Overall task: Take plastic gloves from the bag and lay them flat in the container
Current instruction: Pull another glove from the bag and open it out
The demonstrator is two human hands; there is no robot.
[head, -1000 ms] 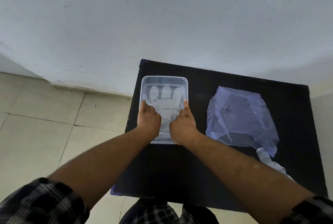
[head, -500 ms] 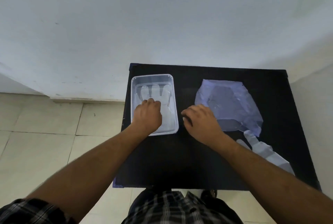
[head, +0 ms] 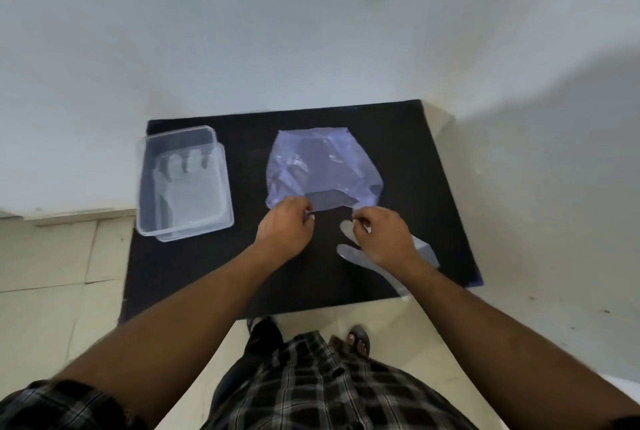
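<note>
Hands pinch bag (head: 322, 166) mouth: left hand (head: 285, 227) and right hand (head: 384, 235) each in closed grip on rim; bag contents unreadable; right forearm hides part of loose glove (head: 349, 251); container (head: 183, 183) blurred.

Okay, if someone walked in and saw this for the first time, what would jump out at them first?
Probably the two hands, left hand and right hand, pinching open the mouth of the crumpled bluish translucent plastic bag at the middle of the black tabletop. Next, the clear rectangular plastic container at the table's left end, with a thin transparent plastic glove lying flat inside.
</note>
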